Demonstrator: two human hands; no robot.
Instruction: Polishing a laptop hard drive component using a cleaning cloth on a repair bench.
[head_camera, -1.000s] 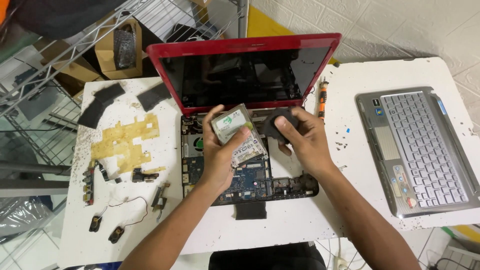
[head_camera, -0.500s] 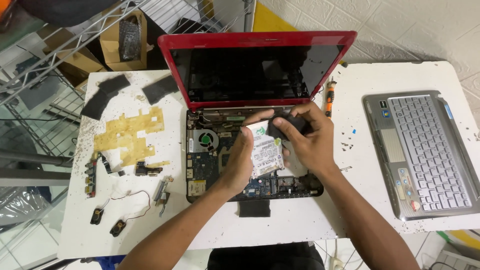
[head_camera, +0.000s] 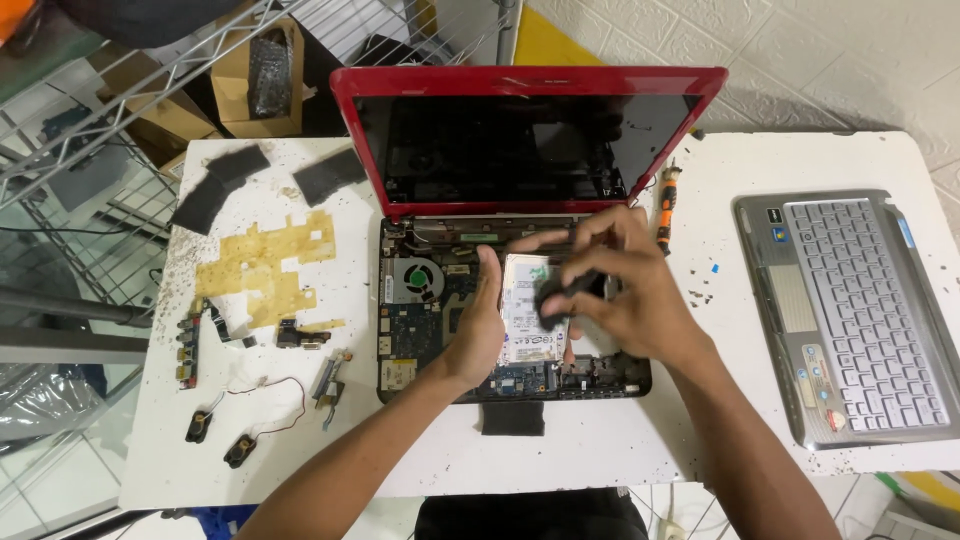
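- Hard drive (head_camera: 528, 318): flat silver rectangle with a white label, lying face up in the opened red laptop (head_camera: 520, 250), just right of the left fingers (head_camera: 487, 285) and partly beneath the right fingertips (head_camera: 560, 290).

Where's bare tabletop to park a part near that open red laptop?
Free: the white table strip between the laptop base and the grey keyboard cover; also the front edge below the small speakers. Crowded: left of the base, with yellow film, black pads and connector boards.
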